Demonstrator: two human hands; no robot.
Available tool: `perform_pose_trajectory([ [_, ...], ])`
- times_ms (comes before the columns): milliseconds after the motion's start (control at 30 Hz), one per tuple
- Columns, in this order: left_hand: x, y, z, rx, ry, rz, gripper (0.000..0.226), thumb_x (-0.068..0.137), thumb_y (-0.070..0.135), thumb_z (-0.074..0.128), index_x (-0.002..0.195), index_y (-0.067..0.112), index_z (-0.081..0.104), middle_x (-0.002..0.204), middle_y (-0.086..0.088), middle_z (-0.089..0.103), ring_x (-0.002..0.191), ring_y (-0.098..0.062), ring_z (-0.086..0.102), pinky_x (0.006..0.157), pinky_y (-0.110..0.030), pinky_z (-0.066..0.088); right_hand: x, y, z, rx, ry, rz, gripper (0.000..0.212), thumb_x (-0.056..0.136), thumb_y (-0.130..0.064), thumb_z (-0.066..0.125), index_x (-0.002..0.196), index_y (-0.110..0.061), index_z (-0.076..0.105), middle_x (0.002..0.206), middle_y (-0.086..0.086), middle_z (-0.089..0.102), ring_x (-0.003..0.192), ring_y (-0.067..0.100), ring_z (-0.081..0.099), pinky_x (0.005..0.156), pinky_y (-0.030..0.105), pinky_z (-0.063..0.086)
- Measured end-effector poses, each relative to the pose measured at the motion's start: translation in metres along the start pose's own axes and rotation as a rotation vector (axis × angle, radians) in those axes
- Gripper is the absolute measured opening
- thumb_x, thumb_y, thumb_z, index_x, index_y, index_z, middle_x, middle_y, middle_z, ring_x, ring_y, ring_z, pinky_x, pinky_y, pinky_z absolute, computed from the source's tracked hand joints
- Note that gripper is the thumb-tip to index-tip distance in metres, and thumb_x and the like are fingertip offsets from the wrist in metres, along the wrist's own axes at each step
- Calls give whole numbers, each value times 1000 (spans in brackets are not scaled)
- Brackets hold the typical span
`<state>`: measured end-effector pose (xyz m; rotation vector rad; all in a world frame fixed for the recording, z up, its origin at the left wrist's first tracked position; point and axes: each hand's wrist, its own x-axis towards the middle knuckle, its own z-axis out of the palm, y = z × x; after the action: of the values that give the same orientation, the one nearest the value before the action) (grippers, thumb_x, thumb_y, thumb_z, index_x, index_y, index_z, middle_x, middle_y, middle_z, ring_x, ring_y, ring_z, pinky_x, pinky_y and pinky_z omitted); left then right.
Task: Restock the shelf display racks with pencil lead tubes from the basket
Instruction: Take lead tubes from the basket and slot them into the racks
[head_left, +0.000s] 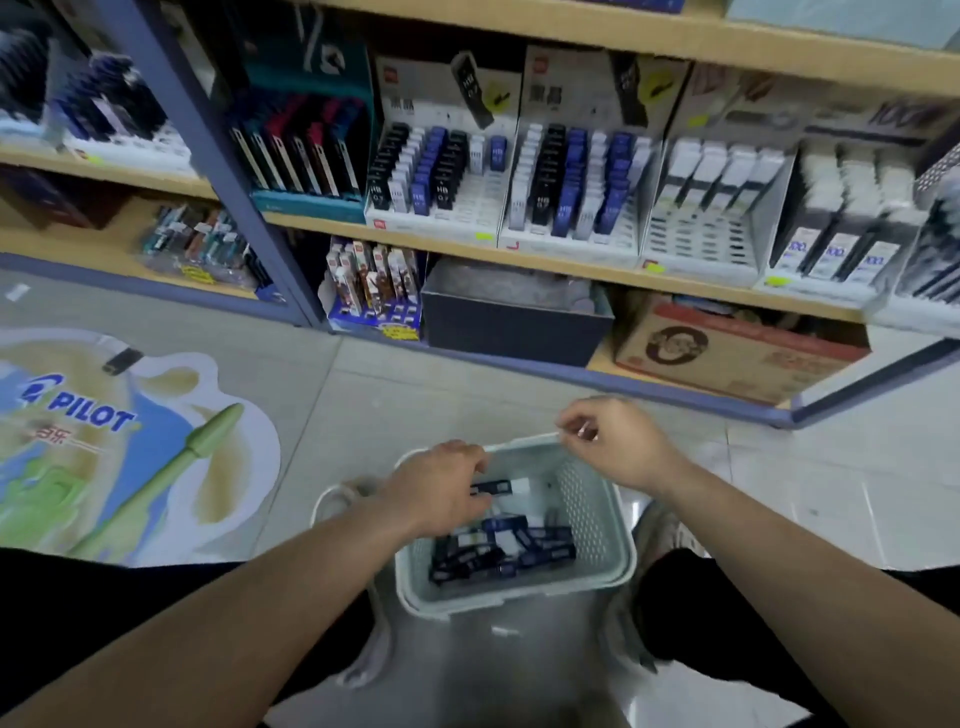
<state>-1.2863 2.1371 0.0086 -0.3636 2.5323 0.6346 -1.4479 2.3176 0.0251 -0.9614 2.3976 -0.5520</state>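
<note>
Head view: left hand (441, 486) is pinching one dark blue pencil lead tube (492, 487) inside the pale green perforated plastic basket (621, 551).
Basket is sitting on the tiled floor (415, 395), a heap of tubes (519, 552) lying in its bottom; the right hand (615, 444) is hovering at its far rim, fingers curled, can't tell if gripping anything. The white cardboard display racks (439, 221) are standing part-filled on the wooden shelf (571, 263) beyond.
</note>
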Motion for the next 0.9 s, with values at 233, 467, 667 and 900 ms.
perform_pose_trajectory([
  [233,18,-21,92,-44,-104,-182,71,87,45,68,145,15,40,141,-10,46,126,-30,48,103,-40,45,10,48,111,-76,-367,79,51,90,-37,68,136,-19,57,131,3,63,118,23,60,96,30,46],
  [467,60,-35,146,-338,-47,-319,86,82,40,77,150,13,31,148,-14,36,132,-31,42,110,-40,39,45,71,183,-132,-425,-4,85,88,-44,66,157,-22,22,161,5,29,146,29,28,118,41,27],
  [667,81,-45,178,-426,28,-399,106,76,34,84,156,12,18,153,-14,28,137,-30,35,116,-40,33,56,86,210,-275,-499,-59,101,85,-58,65,159,-24,6,163,4,12,146,33,15,117,49,26],
  [900,96,-48,200,-518,13,-457,113,77,29,85,158,10,9,162,-10,14,148,-30,22,121,-42,27,57,99,215,-257,-528,-23,91,76,-53,75,151,-28,30,145,7,27,134,34,25,109,46,36],
])
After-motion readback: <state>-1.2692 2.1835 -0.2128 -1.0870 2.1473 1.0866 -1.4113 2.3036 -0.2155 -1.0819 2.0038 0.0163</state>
